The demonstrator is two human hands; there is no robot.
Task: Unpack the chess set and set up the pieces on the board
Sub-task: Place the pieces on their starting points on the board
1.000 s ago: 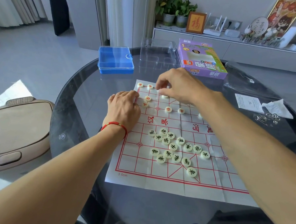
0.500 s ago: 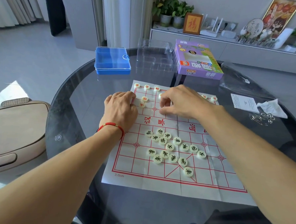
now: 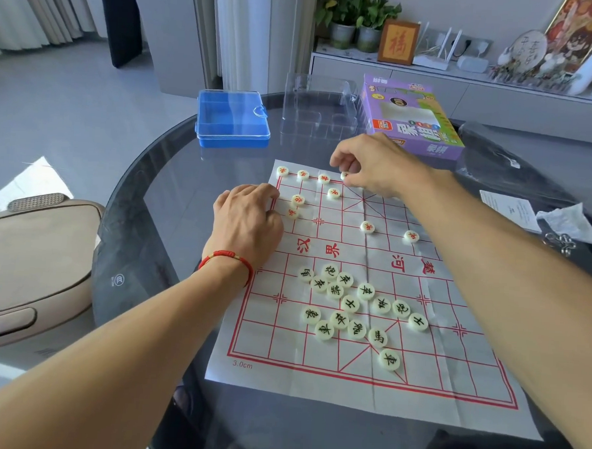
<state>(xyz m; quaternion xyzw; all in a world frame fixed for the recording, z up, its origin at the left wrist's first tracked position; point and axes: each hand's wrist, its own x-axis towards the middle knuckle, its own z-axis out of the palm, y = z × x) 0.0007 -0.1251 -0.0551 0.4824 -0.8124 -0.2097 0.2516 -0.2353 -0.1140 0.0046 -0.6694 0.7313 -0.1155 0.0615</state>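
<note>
R hand (image 3: 369, 166) is now reaching up from mid-board to the far row, pinching a red piece (image 3: 344, 175) down beside three placed ones, while L hand (image 3: 248, 218), fingers curled, is resting on board (image 3: 314, 373) edge; black pieces (image 3: 348, 304) are waiting below both hands, so far row's filling up

A round dark glass table (image 3: 145, 196) stands on a grey floor (image 3: 71, 109). Behind the table is a low white cabinet (image 3: 466, 89) with green plants (image 3: 357, 11). Left of it hang pale curtains (image 3: 28, 7).

A blue plastic case (image 3: 233, 119) sits on the glass table (image 3: 145, 196), potted plants (image 3: 356, 19) apparently behind.
</note>
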